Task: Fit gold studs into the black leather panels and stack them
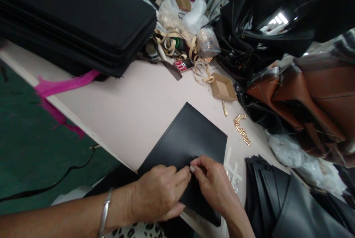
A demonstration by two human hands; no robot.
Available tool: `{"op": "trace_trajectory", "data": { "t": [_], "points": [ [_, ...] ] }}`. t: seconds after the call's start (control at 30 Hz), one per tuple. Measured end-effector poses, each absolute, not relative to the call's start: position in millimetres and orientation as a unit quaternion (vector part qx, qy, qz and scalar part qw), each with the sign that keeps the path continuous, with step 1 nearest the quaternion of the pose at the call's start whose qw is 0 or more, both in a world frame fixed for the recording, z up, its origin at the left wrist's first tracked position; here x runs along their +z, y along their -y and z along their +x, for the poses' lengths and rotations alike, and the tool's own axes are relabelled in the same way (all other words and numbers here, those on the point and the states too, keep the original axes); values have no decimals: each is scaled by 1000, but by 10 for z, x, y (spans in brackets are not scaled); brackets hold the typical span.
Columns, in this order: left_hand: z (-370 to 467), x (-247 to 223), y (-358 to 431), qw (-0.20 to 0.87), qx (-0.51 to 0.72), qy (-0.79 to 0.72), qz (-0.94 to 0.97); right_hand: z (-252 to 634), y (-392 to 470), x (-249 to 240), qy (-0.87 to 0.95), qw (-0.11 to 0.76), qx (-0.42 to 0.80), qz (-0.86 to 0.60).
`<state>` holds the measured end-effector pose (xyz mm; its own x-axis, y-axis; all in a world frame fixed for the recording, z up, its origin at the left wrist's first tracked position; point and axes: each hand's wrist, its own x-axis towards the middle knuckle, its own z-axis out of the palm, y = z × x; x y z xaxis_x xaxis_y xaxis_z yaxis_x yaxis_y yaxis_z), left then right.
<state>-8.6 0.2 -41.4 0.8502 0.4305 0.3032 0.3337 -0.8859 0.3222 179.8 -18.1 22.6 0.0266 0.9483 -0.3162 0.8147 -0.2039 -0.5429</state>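
Note:
A flat black panel [191,134] with a smooth sheen lies at an angle on the pale table, reaching its near edge. My left hand [161,191], with a silver bracelet at the wrist, rests over the panel's lower part, its fingers curled together. My right hand [212,180] comes from the lower right, thumb and forefinger pinched close to my left fingertips. Whatever the two sets of fingertips hold between them is too small to make out.
A thick stack of black sheets [83,16] and a pink cloth strip [66,84] are at left. A cardboard box [223,87] and gold chain [242,130] lie beyond the panel. Brown leather pieces [316,97] and black pieces [288,197] fill the right.

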Motion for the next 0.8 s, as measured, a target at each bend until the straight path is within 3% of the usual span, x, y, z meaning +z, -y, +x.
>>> {"op": "trace_trajectory", "data": {
  "t": [0.33,0.63,0.8],
  "points": [
    [-95,-401,-1,130,183,-199,954,1727,72,277,614,48,296,-730],
    [-117,-396,-3,126,192,-192,954,1849,-183,254,583,-32,352,-731],
    [-120,-405,-12,136,199,-195,951,1827,-218,253,589,-28,337,-734]
  ]
}}
